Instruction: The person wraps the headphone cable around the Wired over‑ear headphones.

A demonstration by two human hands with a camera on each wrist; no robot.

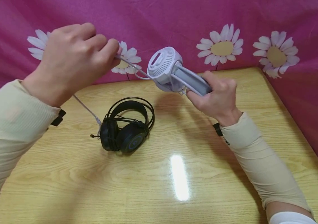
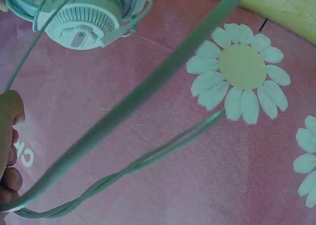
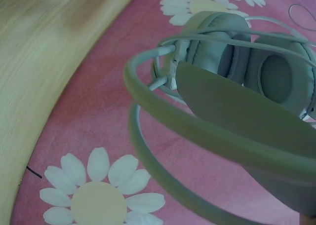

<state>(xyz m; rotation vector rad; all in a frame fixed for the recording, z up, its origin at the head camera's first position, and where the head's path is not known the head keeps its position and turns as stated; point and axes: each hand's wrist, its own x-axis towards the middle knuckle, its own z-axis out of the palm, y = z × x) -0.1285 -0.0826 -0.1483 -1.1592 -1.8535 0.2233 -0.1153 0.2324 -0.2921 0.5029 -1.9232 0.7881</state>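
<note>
My right hand (image 1: 217, 96) grips the headband of a white pair of headphones (image 1: 164, 65), raised above the back of the table. In the right wrist view, the ear cushions (image 3: 276, 77) and the thin outer bands show. Higher up on the left, my left hand (image 1: 77, 59) has its fingers curled round the headphones' pale cable (image 1: 132, 64). Cable strands (image 2: 123, 104), partly twisted together, run from that hand in the left wrist view. A length hangs down beside a black pair of headphones (image 1: 133, 138) lying on the table; whether it touches them I cannot tell.
Beneath both hands is a wood-grain table (image 1: 153, 186) with a bright light reflection. A pink cloth (image 1: 172, 25) with white daisies hangs behind it and along the right side. The black headphones have a small stub (image 1: 94, 136) sticking out leftward.
</note>
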